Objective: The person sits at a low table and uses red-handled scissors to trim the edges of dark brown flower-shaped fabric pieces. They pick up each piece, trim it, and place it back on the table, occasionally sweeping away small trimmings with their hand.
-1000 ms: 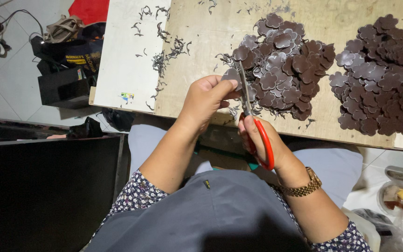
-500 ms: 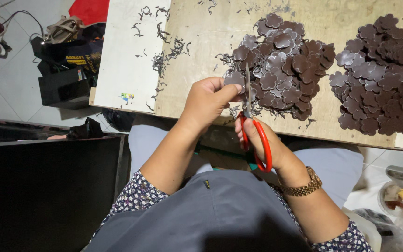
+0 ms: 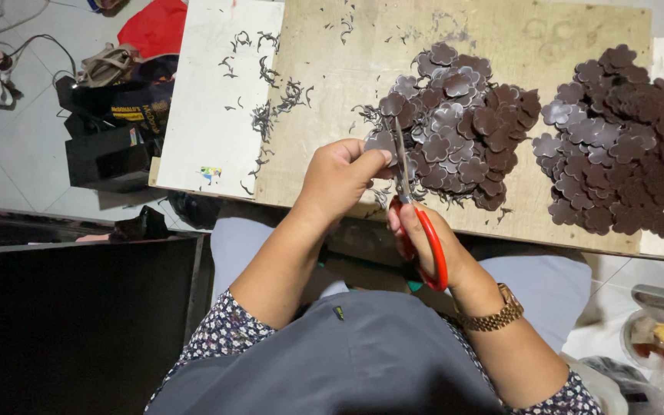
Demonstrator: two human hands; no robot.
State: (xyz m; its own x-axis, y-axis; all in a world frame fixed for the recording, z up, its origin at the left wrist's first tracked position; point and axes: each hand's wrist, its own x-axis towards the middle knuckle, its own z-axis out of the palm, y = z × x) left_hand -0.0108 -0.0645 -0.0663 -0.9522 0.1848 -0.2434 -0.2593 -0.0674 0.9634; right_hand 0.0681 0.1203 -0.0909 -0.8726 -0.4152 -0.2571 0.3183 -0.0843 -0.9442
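Pinching a dark brown flower-shaped leather piece (image 3: 385, 144) steady above the wooden board's (image 3: 324, 115) near edge, the left hand (image 3: 340, 175) feeds it to red-handled scissors (image 3: 416, 223) gripped by the right hand (image 3: 424, 238).

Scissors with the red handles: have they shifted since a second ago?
No. The scissors stay by the near board edge, blades at the middle pile.

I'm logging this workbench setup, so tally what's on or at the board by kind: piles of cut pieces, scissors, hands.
Piles of dark brown flower-shaped pieces: 2 (middle pile, right pile)
Red-handled scissors: 1
Hands: 2 (left hand, right hand)
Total: 5
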